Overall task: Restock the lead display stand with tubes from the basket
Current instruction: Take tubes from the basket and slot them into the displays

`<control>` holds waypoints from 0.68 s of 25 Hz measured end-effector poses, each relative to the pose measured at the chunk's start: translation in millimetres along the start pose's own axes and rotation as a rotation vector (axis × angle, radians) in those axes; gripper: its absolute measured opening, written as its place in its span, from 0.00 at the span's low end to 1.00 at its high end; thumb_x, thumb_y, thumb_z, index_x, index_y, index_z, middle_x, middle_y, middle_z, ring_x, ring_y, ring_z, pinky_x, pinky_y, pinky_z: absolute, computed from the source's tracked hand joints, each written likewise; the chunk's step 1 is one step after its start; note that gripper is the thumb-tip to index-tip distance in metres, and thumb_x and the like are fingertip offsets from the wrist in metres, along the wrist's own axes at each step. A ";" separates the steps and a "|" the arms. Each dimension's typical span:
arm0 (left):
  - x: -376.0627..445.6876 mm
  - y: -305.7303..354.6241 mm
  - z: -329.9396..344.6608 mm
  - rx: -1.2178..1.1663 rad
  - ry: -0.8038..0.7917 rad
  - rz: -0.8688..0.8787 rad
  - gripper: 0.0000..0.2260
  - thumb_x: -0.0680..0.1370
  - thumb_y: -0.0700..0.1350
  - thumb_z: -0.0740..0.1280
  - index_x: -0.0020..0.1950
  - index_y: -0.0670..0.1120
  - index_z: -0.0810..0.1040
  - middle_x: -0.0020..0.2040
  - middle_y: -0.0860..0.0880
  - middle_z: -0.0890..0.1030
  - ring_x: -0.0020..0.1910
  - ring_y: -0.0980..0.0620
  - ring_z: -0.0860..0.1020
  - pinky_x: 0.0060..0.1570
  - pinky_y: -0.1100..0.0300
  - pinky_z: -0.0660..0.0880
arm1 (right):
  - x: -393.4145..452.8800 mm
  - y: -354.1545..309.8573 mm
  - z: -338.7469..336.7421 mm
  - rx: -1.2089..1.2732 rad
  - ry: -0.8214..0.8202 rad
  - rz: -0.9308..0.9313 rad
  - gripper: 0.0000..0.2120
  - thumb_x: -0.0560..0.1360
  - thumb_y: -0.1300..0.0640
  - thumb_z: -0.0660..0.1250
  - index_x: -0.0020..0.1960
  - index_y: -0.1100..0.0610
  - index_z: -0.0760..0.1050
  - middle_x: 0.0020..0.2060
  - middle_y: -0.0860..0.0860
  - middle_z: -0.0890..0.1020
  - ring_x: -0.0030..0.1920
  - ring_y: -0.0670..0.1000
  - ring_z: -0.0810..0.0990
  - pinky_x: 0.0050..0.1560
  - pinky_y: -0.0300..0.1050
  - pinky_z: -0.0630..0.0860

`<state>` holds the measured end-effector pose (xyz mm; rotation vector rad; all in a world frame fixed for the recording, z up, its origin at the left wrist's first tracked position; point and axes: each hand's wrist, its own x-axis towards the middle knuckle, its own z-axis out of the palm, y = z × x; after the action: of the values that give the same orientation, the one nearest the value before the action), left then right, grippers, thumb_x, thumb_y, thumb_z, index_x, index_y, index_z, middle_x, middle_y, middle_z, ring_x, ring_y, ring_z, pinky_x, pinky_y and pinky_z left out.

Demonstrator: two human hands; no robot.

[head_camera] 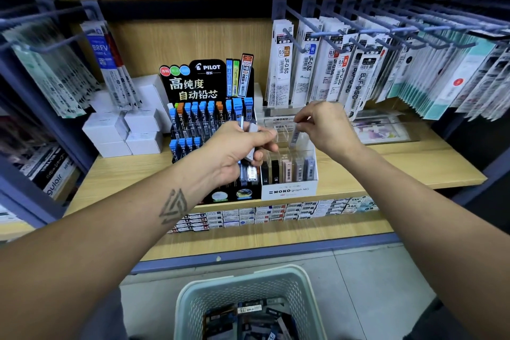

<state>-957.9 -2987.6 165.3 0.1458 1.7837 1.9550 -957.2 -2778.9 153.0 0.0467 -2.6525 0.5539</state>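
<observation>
A white MONO graph MG lead display stand stands on the wooden shelf with clear stepped slots; its front row holds black, pink and grey tubes. My right hand pinches a grey lead tube upright over a middle slot of the stand. My left hand grips a bunch of lead tubes just left of the stand, in front of the black Pilot stand. A pale green basket with several dark tubes sits on the floor below.
The black Pilot lead stand with blue and orange tubes stands left of the MONO stand. White boxes are stacked further left. Refill packs hang on pegs above right and left. Small boxes line the lower shelf.
</observation>
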 end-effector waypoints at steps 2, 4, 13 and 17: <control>0.7 0.7 -2.4 -0.002 -0.009 -0.005 0.05 0.78 0.37 0.71 0.52 0.36 0.79 0.38 0.39 0.82 0.23 0.53 0.69 0.25 0.63 0.66 | 2.9 -1.6 5.1 -0.028 -0.006 -0.012 0.07 0.75 0.60 0.74 0.52 0.57 0.85 0.49 0.54 0.85 0.50 0.55 0.83 0.57 0.49 0.78; 1.3 1.3 -4.1 -0.006 -0.012 -0.006 0.05 0.78 0.36 0.71 0.52 0.36 0.79 0.37 0.39 0.82 0.23 0.54 0.69 0.25 0.64 0.66 | 6.3 -1.3 6.5 -0.052 0.002 -0.015 0.07 0.75 0.60 0.74 0.52 0.57 0.85 0.49 0.54 0.85 0.51 0.55 0.83 0.57 0.48 0.79; 1.6 2.4 -7.6 -0.004 -0.005 -0.003 0.06 0.78 0.36 0.71 0.52 0.36 0.79 0.38 0.39 0.82 0.23 0.54 0.69 0.24 0.63 0.66 | 5.4 5.1 26.3 -0.203 -0.076 -0.039 0.06 0.74 0.61 0.72 0.47 0.52 0.84 0.45 0.52 0.83 0.47 0.57 0.82 0.47 0.52 0.80; 3.0 0.4 -9.7 -0.013 -0.006 -0.024 0.06 0.78 0.36 0.71 0.53 0.36 0.79 0.38 0.39 0.82 0.24 0.54 0.70 0.24 0.63 0.67 | 2.3 8.0 31.4 -0.240 0.015 -0.048 0.06 0.73 0.64 0.72 0.48 0.54 0.81 0.44 0.53 0.83 0.46 0.58 0.82 0.44 0.53 0.80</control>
<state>-964.5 -2995.2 163.6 0.1251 1.7607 1.9467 -972.8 -2783.7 124.9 0.0346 -2.6758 0.2168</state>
